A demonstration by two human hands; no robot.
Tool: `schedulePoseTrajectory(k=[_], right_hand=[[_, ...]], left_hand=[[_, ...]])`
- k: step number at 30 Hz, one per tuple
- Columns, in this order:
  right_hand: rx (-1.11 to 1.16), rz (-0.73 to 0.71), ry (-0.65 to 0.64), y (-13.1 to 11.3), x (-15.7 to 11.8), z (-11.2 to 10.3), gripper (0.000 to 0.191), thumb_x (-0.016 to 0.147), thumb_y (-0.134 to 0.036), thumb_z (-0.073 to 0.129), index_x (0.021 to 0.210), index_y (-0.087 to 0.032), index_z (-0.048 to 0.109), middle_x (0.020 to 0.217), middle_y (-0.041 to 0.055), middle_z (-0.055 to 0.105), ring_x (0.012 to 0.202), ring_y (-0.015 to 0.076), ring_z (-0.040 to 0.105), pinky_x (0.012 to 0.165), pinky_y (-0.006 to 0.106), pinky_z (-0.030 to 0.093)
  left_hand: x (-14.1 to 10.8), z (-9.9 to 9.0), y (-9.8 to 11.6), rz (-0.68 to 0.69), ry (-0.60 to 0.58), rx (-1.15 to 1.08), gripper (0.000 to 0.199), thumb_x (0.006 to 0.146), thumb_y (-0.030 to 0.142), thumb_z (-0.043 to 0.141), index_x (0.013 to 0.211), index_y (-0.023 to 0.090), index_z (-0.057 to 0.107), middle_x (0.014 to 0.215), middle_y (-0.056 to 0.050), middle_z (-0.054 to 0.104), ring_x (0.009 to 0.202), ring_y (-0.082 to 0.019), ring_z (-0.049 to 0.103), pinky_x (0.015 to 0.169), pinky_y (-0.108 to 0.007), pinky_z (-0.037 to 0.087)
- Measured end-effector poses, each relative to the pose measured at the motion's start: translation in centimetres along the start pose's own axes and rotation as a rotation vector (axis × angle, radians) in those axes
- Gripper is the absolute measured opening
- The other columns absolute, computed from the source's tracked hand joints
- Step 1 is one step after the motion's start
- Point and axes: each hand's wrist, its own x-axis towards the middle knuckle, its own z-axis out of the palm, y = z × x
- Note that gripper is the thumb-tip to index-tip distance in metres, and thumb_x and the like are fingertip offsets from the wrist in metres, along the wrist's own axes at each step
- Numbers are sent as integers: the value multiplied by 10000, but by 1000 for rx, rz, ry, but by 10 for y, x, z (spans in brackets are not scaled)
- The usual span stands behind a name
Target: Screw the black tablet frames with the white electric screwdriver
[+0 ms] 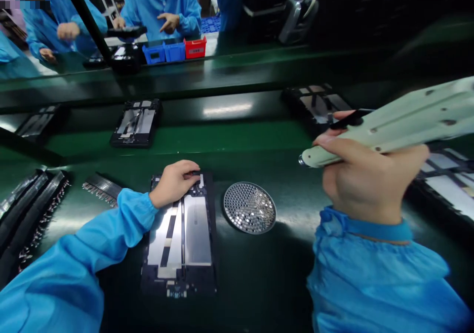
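Note:
Under my left hand lies an opened flat device with silver panels and a black frame. The fingers of that hand are bent together at the device's upper edge; whatever they pinch is too small to make out. My right hand is wrapped round a pale green power tool, raised to the right of the device with its tip pointing left. Between the hands, a round metal dish with many holes rests on the dark green table, holding small shiny pieces.
Similar devices lie on the green strip behind, at its right and at the right edge. Black bundled parts lie at left. People in blue work across, near blue bins and a red bin.

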Motion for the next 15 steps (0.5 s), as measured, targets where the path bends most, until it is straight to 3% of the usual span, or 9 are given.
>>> schedulePoseTrajectory(k=[5, 10, 12, 15], right_hand=[[-64, 21, 10, 3, 0, -1, 218, 483, -183, 785, 662, -153, 663, 772, 49, 669, 652, 149, 579, 572, 326, 466], [-127, 96, 22, 7, -2, -7, 275, 466, -246, 832, 705, -196, 707, 723, 34, 649, 663, 187, 578, 597, 377, 481], [-183, 147, 21, 11, -2, -9, 319, 443, -286, 850, 726, -213, 724, 749, 49, 663, 676, 213, 587, 590, 398, 481], [-245, 189, 28, 16, 0, -9, 341, 422, -326, 849, 723, -229, 721, 780, 63, 674, 695, 243, 606, 599, 426, 496]], left_hand=[[0, 6, -8, 134, -60, 95, 95, 901, 200, 682, 900, 179, 774, 1028, -66, 755, 949, -191, 722, 874, -339, 612], [-8, 6, -2, 353, -92, 291, 222, 981, 225, 574, 905, 148, 768, 1026, -112, 757, 958, -216, 707, 869, -378, 613], [-14, 5, 2, 450, -103, 369, 244, 993, 242, 547, 996, 113, 754, 1080, -149, 747, 1005, -242, 701, 942, -428, 591], [-25, 3, 4, 505, -126, 485, 351, 994, 295, 532, 1195, 54, 687, 1243, -202, 687, 1244, -340, 605, 1050, -530, 521]])
